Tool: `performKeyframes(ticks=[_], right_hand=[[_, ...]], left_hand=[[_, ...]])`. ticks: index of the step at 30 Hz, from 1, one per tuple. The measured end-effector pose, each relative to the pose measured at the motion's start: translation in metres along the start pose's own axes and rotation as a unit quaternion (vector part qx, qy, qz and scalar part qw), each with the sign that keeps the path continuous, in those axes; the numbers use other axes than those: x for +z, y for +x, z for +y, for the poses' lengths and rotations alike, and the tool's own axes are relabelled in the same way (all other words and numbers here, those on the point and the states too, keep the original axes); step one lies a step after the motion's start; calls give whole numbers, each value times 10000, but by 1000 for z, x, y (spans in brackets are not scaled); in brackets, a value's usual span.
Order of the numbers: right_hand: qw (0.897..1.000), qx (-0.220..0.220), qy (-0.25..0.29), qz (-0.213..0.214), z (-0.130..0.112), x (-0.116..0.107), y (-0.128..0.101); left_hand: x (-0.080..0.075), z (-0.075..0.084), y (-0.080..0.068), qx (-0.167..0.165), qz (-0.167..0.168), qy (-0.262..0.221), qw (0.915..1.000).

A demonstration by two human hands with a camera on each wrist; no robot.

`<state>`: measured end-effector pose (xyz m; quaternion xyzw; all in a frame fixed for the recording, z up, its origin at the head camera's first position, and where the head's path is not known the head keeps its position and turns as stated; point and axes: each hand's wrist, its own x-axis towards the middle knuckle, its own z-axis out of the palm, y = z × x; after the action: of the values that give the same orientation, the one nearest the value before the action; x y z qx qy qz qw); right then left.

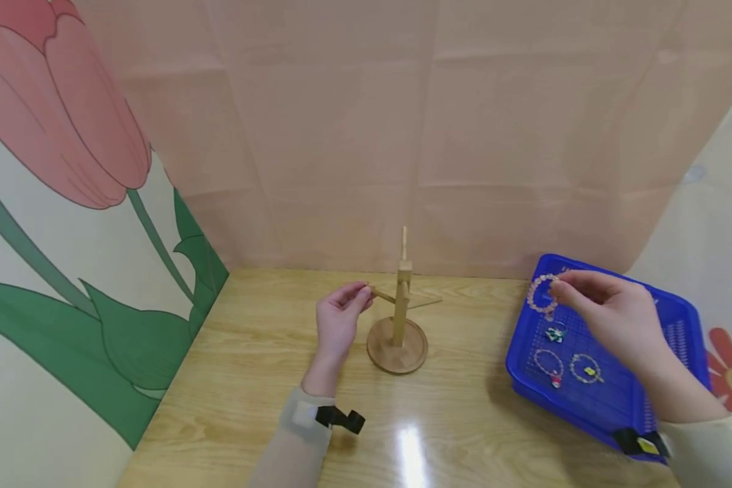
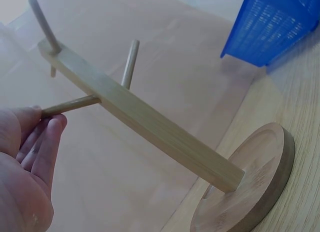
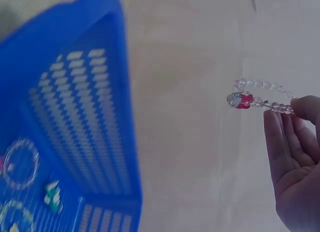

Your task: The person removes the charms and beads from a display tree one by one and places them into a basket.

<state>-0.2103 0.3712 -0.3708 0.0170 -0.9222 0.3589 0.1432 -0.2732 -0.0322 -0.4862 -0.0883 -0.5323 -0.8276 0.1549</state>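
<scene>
A wooden stand (image 1: 399, 312) with a round base, an upright post and several pegs stands on the table. My left hand (image 1: 340, 313) pinches the end of one of its pegs (image 2: 75, 105) between thumb and fingers. Over the blue basket (image 1: 518, 386), my right hand (image 1: 616, 315) pinches a bracelet (image 1: 539, 298) of clear pinkish beads. In the right wrist view a red and silvery charm (image 3: 240, 100) shows on that bracelet, at the side away from the fingers.
Inside the basket lie a bracelet with a green charm (image 1: 555, 333), one with a red charm (image 1: 549, 364) and one with a yellow charm (image 1: 586, 369). A pinkish cloth backdrop (image 1: 341, 135) hangs behind the wooden table (image 1: 244, 352). Flower-printed panels (image 1: 55, 224) flank it.
</scene>
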Motion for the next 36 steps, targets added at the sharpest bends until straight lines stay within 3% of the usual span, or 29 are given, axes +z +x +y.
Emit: performKeyframes(ticks=[15,36], right_hand=[[9972,293,-607,-313,76,-23,22],[9896,528,-887,-1006,137,-39,28]], left_hand=[[2,-5,0,-66,49,-30,10000],[3,-4,1,-101,27,-7,9999]])
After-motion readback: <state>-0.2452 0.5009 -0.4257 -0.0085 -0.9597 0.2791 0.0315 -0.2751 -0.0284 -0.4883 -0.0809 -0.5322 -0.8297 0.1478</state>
